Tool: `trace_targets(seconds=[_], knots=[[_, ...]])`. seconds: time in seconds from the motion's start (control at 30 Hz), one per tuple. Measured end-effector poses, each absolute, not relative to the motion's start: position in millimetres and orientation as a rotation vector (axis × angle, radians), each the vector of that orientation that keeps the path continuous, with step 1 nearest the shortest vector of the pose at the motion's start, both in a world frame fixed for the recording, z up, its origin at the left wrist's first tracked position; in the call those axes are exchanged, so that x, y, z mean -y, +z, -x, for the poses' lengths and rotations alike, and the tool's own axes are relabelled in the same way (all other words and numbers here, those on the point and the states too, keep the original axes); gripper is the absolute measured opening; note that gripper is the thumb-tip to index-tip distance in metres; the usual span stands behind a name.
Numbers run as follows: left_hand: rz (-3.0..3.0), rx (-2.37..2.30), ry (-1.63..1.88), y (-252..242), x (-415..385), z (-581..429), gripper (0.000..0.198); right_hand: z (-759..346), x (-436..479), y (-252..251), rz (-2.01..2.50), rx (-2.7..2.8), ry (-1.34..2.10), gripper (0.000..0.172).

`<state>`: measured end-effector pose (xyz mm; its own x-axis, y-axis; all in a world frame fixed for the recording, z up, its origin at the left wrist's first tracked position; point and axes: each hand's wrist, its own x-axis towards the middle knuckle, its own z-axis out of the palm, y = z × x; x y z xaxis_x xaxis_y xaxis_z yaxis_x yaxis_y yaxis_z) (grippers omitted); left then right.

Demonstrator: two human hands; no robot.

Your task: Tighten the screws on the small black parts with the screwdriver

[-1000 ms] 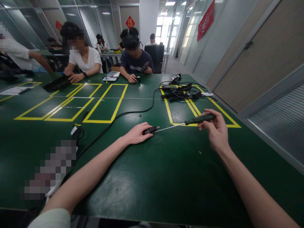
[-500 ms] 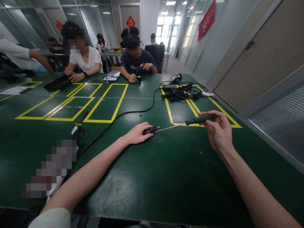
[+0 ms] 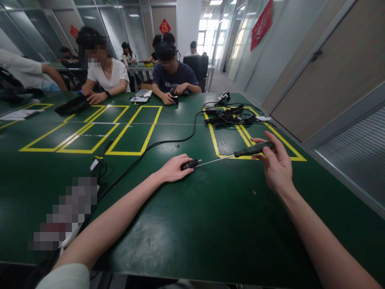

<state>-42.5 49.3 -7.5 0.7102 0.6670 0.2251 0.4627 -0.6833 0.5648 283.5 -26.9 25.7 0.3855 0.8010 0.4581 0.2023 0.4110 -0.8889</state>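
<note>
My left hand [image 3: 176, 168] rests on the green table, closed round a small black plug-like piece [image 3: 189, 164] with a short metal tip pointing right. A screwdriver [image 3: 254, 149] with a dark green handle and a long thin shaft is in my right hand [image 3: 278, 168]. Thumb and fingers pinch the handle near its end, while other fingers are raised and spread. The shaft slants down to the left, and its tip meets the black piece beside my left fingers. Exactly where the tip sits on that piece is too small to tell.
A heap of black cables and parts [image 3: 231, 114] lies at the back right. A black cord [image 3: 162, 142] runs across the green table [image 3: 192, 233] toward a blurred-out object [image 3: 67, 212] at left. Yellow tape [image 3: 126, 153] marks rectangles. Co-workers [image 3: 174, 76] sit opposite.
My right fingers have opened and shifted around the screwdriver handle, with the index finger lifted. The left hand and black piece have stayed in place. Opposite, a co-worker's hand has lowered a dark tool.
</note>
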Motion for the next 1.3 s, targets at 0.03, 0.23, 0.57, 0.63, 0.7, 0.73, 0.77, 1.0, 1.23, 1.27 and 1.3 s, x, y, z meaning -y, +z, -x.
trace_targets(seconds=[0.03, 0.23, 0.57, 0.63, 0.7, 0.73, 0.77, 1.0, 1.23, 1.27, 1.3], knots=[[-2.445, -0.871, 0.581, -8, -49, 42, 0.034, -284, 27, 26, 1.134, 1.154, 0.495, 0.039], [-2.464, -0.885, 0.583, -7, -49, 42, 0.033, -286, 30, 29, 1.240, 1.210, 0.431, 0.028], [-2.509, -0.940, 0.629, -9, -48, 43, 0.031, -280, 30, 29, 1.198, 1.209, 0.508, 0.035], [-2.504, -0.943, 0.643, -9, -48, 43, 0.030, -277, 31, 31, 1.193, 1.208, 0.518, 0.036], [-2.493, -0.934, 0.653, -9, -48, 43, 0.030, -276, 31, 32, 1.186, 1.209, 0.536, 0.034], [-2.487, -0.928, 0.655, -9, -48, 43, 0.030, -275, 32, 33, 1.181, 1.210, 0.546, 0.034], [-2.483, -0.923, 0.653, -8, -48, 43, 0.030, -275, 32, 33, 1.176, 1.212, 0.557, 0.033], [-2.477, -0.922, 0.643, -9, -49, 44, 0.031, -277, 32, 31, 1.176, 1.197, 0.592, 0.034], [-2.479, -0.909, 0.667, -11, -50, 44, 0.031, -277, 33, 32, 1.176, 1.168, 0.590, 0.033], [-2.479, -0.904, 0.668, -11, -49, 44, 0.031, -276, 34, 31, 1.174, 1.166, 0.599, 0.034], [-2.479, -0.901, 0.667, -11, -49, 44, 0.031, -276, 34, 31, 1.176, 1.161, 0.608, 0.034]])
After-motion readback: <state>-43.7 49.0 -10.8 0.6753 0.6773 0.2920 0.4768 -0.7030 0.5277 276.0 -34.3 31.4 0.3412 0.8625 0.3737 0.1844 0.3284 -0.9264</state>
